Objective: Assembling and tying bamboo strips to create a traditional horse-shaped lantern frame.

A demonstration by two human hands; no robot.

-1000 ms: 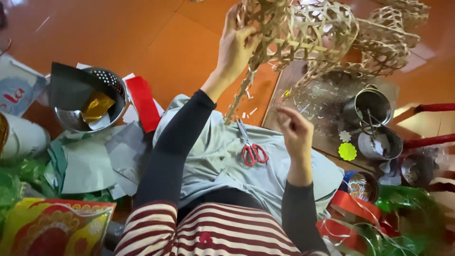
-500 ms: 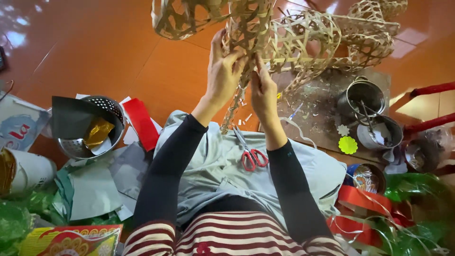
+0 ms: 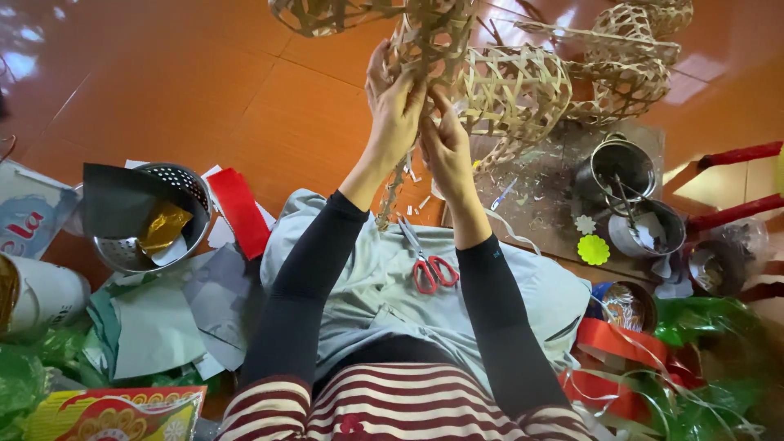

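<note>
Both sets of fingers are pinched shut on the woven bamboo frame (image 3: 429,41), held aloft by the left hand (image 3: 394,106) and right hand (image 3: 445,147). It is judged light, springy, brittle; best gripped at strip crossings. One pair of red-handled scissors (image 3: 429,265) lies on the lap, two metal cups (image 3: 625,167) farther right.

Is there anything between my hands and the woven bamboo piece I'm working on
Nothing visible. The left hand and right hand both already touch the woven bamboo piece, held up above the lap. The red-handled scissors lie below on the grey cloth, out of the way.
</note>
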